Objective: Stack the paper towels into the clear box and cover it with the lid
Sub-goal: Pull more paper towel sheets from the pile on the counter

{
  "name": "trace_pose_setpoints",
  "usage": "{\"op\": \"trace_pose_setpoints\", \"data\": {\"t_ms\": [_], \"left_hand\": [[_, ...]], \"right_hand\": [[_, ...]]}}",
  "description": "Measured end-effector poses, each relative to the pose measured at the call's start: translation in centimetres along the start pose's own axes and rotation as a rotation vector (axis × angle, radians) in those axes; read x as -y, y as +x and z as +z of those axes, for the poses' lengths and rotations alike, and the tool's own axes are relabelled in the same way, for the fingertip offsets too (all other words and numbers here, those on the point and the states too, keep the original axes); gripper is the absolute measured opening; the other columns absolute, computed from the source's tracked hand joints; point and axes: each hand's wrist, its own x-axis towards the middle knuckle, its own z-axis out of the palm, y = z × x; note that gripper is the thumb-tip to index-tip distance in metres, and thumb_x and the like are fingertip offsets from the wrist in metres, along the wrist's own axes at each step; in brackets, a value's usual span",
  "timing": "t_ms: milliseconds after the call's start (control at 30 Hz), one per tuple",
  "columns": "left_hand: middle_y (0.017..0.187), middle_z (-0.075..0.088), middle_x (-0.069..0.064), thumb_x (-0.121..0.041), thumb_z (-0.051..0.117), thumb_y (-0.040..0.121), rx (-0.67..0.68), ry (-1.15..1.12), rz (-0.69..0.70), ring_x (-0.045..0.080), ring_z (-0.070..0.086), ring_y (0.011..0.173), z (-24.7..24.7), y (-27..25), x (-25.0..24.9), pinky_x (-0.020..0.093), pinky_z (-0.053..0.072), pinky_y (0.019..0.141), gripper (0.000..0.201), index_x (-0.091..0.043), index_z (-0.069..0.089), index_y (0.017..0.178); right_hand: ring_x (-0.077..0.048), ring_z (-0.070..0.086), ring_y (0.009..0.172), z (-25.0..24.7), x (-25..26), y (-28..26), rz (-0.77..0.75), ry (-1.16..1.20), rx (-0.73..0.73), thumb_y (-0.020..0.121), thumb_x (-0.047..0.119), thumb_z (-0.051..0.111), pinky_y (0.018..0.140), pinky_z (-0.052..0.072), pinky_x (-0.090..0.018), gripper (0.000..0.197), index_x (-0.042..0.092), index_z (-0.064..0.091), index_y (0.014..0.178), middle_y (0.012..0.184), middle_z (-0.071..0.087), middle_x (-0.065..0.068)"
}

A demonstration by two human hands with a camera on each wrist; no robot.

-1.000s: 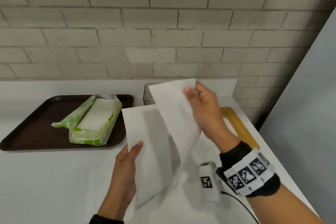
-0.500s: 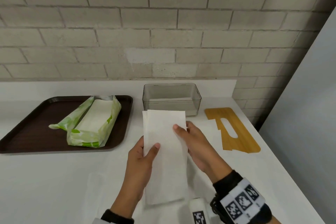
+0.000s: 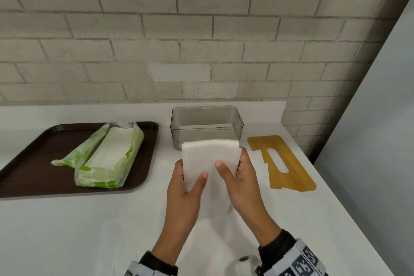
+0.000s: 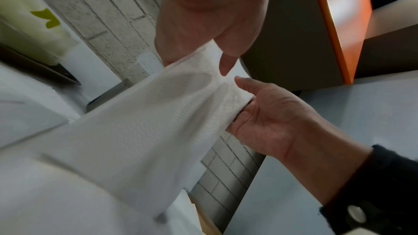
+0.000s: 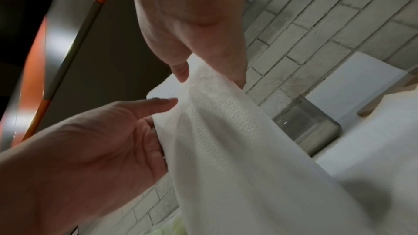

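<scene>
Folded towel [image 3: 209, 159] held in front of box [image 3: 206, 126].
Towel is pinched at both sides, left hand [image 3: 186, 188] and right hand [image 3: 240, 184] fingers clamped on it; box lies just beyond, long axis crosswise; lid [image 3: 283, 163] lies right on tabletop.

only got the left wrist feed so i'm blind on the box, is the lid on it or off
observer: off. the wooden lid lies flat on the counter, to the right of the clear box.
operator: anything in the box yet
observer: a low white layer shows at its bottom, likely towels. above that it looks unfilled.
operator: where's the towel relative to the box
observer: the folded towel is held by the left hand and right hand in front of the box, on the person's side, not inside it.
</scene>
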Motion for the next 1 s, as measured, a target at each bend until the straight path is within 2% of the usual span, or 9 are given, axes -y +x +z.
{"op": "trace_pose_setpoints", "data": {"t_ms": [100,233,367,500,600,700,867,933,1000], "left_hand": [[0.106,0.059,-0.017,-0.017,0.062,0.088,-0.009,0.004,-0.010,0.003,0.061,0.096,0.2,0.0,0.3,0.012,0.053,0.071,0.032,-0.040,0.047,0.103],[0.107,0.058,-0.018,-0.016,0.062,0.088,-0.025,0.000,-0.013,0.005,0.060,0.098,0.6,-0.1,0.0,0.008,0.052,0.068,0.034,-0.041,0.046,0.106],[0.106,0.060,-0.018,-0.014,0.065,0.085,-0.032,-0.035,0.006,0.000,0.062,0.096,0.8,0.0,-0.5,0.009,0.052,0.069,0.039,-0.038,0.047,0.111],[0.105,0.061,-0.017,-0.014,0.066,0.086,-0.045,-0.024,-0.115,0.003,0.060,0.098,0.9,0.0,0.6,0.011,0.049,0.067,0.036,-0.039,0.049,0.107],[0.109,0.065,-0.010,-0.016,0.063,0.089,-0.046,-0.051,-0.170,0.011,0.063,0.099,1.0,0.0,0.8,0.024,0.052,0.080,0.030,-0.031,0.054,0.113],[0.102,0.071,-0.005,-0.013,0.061,0.088,-0.068,-0.173,-0.226,0.015,0.067,0.095,0.3,0.2,0.4,0.033,0.054,0.082,0.021,-0.027,0.063,0.103],[0.103,0.070,0.002,-0.005,0.064,0.082,-0.129,-0.262,-0.232,0.017,0.065,0.094,-3.0,1.0,-0.2,0.030,0.050,0.077,0.023,-0.021,0.063,0.100],[0.101,0.069,0.002,-0.003,0.066,0.081,-0.100,-0.141,-0.179,0.018,0.064,0.094,-4.4,1.1,-0.4,0.026,0.051,0.074,0.025,-0.021,0.063,0.098],[0.092,0.072,-0.007,0.001,0.068,0.080,-0.063,-0.017,-0.147,0.010,0.067,0.088,-5.1,0.8,-0.4,0.016,0.052,0.065,0.029,-0.024,0.064,0.094]], "right_hand": [[-0.008,0.059,0.103,-0.3,-0.3,0.0,0.035,-0.014,0.002,0.089,0.020,0.059,0.079,0.056,-0.019,0.035,0.036,0.040,0.113,0.114,0.057,0.007],[-0.002,0.056,0.098,-0.2,0.1,-0.1,0.029,-0.041,0.014,0.091,0.016,0.057,0.070,0.052,-0.009,0.034,0.040,0.040,0.108,0.105,0.052,0.020],[-0.006,0.059,0.101,-0.6,0.6,0.1,-0.010,-0.006,-0.011,0.088,0.013,0.061,0.072,0.054,-0.014,0.037,0.038,0.041,0.107,0.108,0.055,0.013],[-0.009,0.051,0.107,-0.8,-1.0,0.3,0.181,-0.214,0.092,0.085,0.013,0.065,0.075,0.047,-0.011,0.050,0.033,0.037,0.121,0.117,0.051,0.007],[-0.011,0.053,0.107,-1.4,-2.1,0.2,0.273,-0.269,0.095,0.082,0.010,0.067,0.077,0.047,-0.015,0.053,0.029,0.042,0.125,0.116,0.054,0.007],[-0.018,0.059,0.106,-2.5,-2.2,-0.2,0.389,-0.387,0.252,0.078,0.008,0.070,0.085,0.052,-0.027,0.047,0.020,0.055,0.120,0.114,0.062,0.001],[-0.003,0.064,0.083,-6.0,-0.3,-0.5,0.400,-0.559,0.632,0.077,0.012,0.073,0.071,0.050,-0.012,0.021,0.031,0.064,0.083,0.090,0.067,0.013],[-0.005,0.067,0.079,-7.4,0.6,0.1,0.361,-0.517,0.563,0.076,0.011,0.074,0.072,0.053,-0.017,0.019,0.028,0.067,0.080,0.086,0.070,0.011],[-0.012,0.067,0.075,-8.3,0.9,0.7,0.292,-0.380,0.361,0.076,0.009,0.074,0.072,0.053,-0.026,0.013,0.019,0.068,0.079,0.082,0.071,0.006]]}}
